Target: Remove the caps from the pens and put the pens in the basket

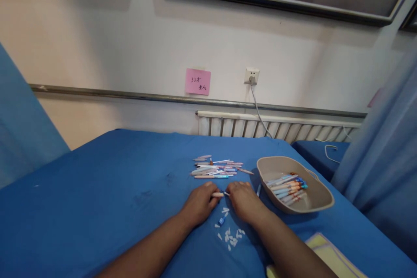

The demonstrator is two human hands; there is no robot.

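My left hand (198, 203) is closed around a peach-coloured pen barrel (217, 194), whose end points to the right. Facing it, my right hand (243, 200) pinches a thin pale piece (227, 193), perhaps a pen refill; most of it is hidden by the fingers. Just beyond both hands lies a loose pile of pens (215, 169) and thin sticks on the blue cloth. Nearer to me, between my forearms, small white cone-shaped tips (231, 238) are scattered. A short blue pen part (223, 219) lies above them.
To the right stands a beige basket (314, 200) with several pens in it. A yellow sheet or packet (329, 254) lies at the lower right, partly under my right forearm. Behind the blue-covered table (107, 182) are a radiator (234, 126) and a wall rail.
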